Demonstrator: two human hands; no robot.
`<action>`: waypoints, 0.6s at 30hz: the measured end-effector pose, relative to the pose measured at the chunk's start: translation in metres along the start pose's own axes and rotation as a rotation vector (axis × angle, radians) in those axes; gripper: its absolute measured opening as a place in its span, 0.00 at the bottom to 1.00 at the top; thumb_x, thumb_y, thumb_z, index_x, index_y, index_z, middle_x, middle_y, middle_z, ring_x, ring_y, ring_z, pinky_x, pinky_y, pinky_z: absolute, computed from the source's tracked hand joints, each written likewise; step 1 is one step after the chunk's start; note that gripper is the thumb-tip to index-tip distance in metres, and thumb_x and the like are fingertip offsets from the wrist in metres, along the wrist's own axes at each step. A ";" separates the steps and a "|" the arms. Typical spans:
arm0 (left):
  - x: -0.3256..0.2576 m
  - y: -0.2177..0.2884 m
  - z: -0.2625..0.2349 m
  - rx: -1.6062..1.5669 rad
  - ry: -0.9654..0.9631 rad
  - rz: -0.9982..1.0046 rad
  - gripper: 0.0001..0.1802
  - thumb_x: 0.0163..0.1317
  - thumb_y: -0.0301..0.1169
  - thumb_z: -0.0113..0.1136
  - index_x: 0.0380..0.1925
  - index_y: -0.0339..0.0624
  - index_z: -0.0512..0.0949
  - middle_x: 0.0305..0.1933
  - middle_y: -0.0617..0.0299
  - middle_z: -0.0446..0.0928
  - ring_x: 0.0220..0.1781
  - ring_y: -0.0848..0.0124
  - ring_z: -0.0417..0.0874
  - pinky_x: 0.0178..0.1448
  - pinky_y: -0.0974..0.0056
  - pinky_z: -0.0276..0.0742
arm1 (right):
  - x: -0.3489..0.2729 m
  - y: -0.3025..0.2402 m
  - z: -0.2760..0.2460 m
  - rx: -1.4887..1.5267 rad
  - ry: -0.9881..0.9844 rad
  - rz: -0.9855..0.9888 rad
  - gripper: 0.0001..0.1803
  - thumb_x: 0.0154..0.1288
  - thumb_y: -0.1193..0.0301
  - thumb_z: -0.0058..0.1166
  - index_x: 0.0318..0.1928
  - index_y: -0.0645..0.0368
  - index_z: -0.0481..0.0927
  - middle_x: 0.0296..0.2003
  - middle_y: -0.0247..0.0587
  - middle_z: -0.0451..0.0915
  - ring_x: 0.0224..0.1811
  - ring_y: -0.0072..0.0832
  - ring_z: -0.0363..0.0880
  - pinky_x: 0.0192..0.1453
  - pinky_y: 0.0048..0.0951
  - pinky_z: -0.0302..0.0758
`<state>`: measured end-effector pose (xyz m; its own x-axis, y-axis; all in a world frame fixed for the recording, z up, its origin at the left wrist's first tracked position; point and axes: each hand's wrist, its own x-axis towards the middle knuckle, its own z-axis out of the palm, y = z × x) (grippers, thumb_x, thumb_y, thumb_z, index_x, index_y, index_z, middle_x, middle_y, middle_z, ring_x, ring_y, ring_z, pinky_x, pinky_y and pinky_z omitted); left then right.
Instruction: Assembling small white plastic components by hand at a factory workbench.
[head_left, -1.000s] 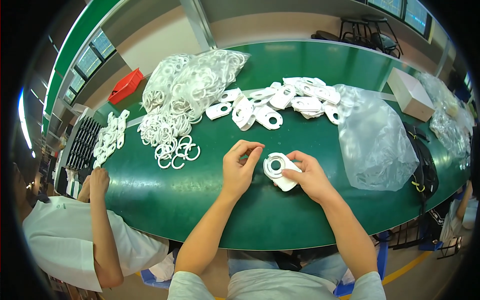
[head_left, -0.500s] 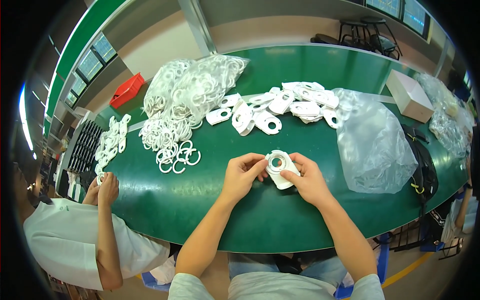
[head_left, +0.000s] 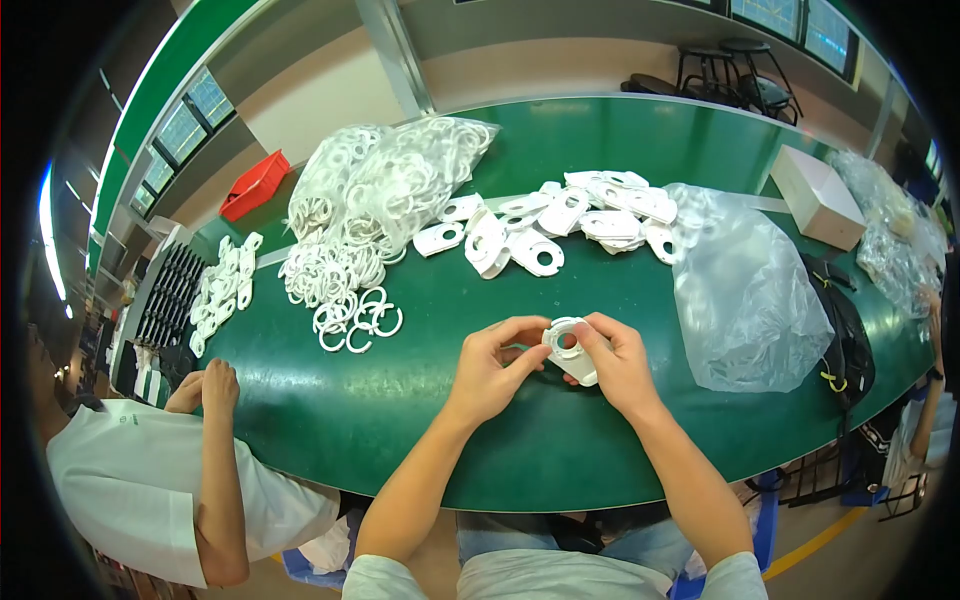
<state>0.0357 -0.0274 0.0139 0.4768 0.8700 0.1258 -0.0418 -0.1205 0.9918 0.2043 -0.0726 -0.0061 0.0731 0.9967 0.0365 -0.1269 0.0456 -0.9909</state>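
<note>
Above the green table I hold a white plastic housing (head_left: 578, 366) with a round hole near its upper end. My right hand (head_left: 620, 365) grips its right side, the thumb lying over the face near the ring. At the left edge, the thumb and fingers of my left hand (head_left: 492, 368) pinch the rim beside the hole. Whether a separate ring sits in that hole I cannot tell. Ahead of my hands lies a heap of similar white housings (head_left: 535, 250). Loose white open rings (head_left: 357, 318) lie to the left, in front of a larger ring pile (head_left: 325, 268).
Clear bags of rings (head_left: 400, 170) stand behind the pile. To the right are an empty-looking plastic bag (head_left: 745, 300), a white box (head_left: 818, 195) and a black bag (head_left: 845, 335). A red bin (head_left: 255, 186) is far left. A co-worker (head_left: 150, 470) sits at my left.
The housing has moved slightly right and down, and my right thumb has shifted up onto its face. The co-worker's hands have drawn slightly away from the white parts there.
</note>
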 end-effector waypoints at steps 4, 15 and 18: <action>0.001 0.000 -0.008 0.158 -0.052 0.173 0.12 0.57 0.19 0.58 0.43 0.30 0.78 0.39 0.59 0.78 0.37 0.74 0.79 0.42 0.72 0.77 | -0.002 -0.002 0.003 -0.108 -0.007 -0.066 0.12 0.68 0.67 0.48 0.34 0.63 0.78 0.28 0.36 0.79 0.26 0.20 0.77 0.30 0.20 0.73; 0.000 -0.005 -0.005 0.201 0.062 0.097 0.07 0.56 0.23 0.60 0.35 0.33 0.80 0.31 0.60 0.80 0.31 0.76 0.78 0.34 0.74 0.71 | -0.003 0.002 0.016 -0.172 0.062 -0.048 0.15 0.65 0.67 0.50 0.25 0.65 0.77 0.20 0.30 0.74 0.25 0.14 0.67 0.30 0.21 0.64; -0.009 0.006 -0.019 0.426 -0.010 0.177 0.10 0.55 0.25 0.63 0.37 0.36 0.80 0.32 0.62 0.80 0.30 0.76 0.78 0.33 0.73 0.72 | -0.001 0.017 0.024 -0.122 0.030 -0.058 0.15 0.67 0.66 0.48 0.29 0.65 0.77 0.23 0.31 0.75 0.28 0.15 0.68 0.31 0.21 0.66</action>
<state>0.0142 -0.0266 0.0195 0.5032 0.8139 0.2904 0.2400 -0.4545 0.8578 0.1782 -0.0707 -0.0200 0.1063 0.9900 0.0925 -0.0005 0.0931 -0.9957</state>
